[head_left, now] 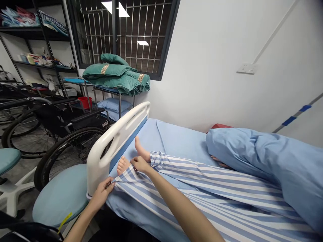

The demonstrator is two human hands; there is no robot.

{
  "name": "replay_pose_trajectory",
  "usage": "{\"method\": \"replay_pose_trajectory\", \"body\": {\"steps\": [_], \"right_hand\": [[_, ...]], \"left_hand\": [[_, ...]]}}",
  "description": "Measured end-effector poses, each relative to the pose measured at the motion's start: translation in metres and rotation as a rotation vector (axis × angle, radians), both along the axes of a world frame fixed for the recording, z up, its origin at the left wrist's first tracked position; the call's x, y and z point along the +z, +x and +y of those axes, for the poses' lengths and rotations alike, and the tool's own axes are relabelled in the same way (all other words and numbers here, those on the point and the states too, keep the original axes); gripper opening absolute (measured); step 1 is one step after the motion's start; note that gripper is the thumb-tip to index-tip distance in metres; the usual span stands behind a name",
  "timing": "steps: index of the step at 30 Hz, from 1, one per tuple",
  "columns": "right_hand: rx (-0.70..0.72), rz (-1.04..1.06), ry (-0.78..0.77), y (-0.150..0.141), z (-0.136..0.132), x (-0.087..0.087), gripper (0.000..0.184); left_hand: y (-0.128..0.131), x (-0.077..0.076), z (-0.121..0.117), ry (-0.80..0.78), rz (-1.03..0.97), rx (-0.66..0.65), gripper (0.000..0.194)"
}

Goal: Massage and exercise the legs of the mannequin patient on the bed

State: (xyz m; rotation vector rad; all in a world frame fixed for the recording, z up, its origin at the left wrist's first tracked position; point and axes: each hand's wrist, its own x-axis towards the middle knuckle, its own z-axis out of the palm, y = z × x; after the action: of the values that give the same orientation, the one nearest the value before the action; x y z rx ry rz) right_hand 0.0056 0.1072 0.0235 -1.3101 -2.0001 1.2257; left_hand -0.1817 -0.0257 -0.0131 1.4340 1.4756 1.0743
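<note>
Left hand (101,194) is tight: white bed rail (118,129) right beside it, teal stool seat (59,198) below. Right hand (140,164) has free passage over blue sheet (176,141), up to bunched blue blanket (252,151).

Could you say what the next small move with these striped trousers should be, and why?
Probably draw the striped trouser leg evenly away from the bare foot with the left hand and right hand, since the foot shows past the hem.
</note>
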Motion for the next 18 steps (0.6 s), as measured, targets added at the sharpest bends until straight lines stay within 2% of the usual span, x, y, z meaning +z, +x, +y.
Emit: {"method": "replay_pose_trajectory", "body": {"steps": [2, 5, 10, 13, 16, 18], "right_hand": [[-0.036, 0.040, 0.035, 0.004, -0.014, 0.000, 0.021], [-0.094, 0.112, 0.167, 0.024, -0.039, 0.003, 0.025], [-0.176, -0.056, 0.391, 0.092, -0.092, 0.007, 0.027], [-0.242, -0.196, 0.482, 0.135, -0.122, 0.006, 0.027], [-0.305, -0.298, 0.515, 0.164, -0.144, 0.003, 0.025], [-0.328, -0.355, 0.542, 0.174, -0.152, 0.000, 0.023]], "left_hand": [[-0.001, -0.002, -0.004, -0.004, 0.037, 0.006, 0.033], [0.002, 0.000, -0.014, -0.038, 0.133, 0.061, 0.033], [0.016, -0.004, -0.044, -0.063, 0.229, 0.284, 0.028], [0.035, -0.019, -0.067, -0.047, 0.271, 0.392, 0.031], [0.068, -0.044, -0.093, -0.059, 0.257, 0.388, 0.033], [0.099, -0.061, -0.110, -0.041, 0.238, 0.365, 0.030]]}}
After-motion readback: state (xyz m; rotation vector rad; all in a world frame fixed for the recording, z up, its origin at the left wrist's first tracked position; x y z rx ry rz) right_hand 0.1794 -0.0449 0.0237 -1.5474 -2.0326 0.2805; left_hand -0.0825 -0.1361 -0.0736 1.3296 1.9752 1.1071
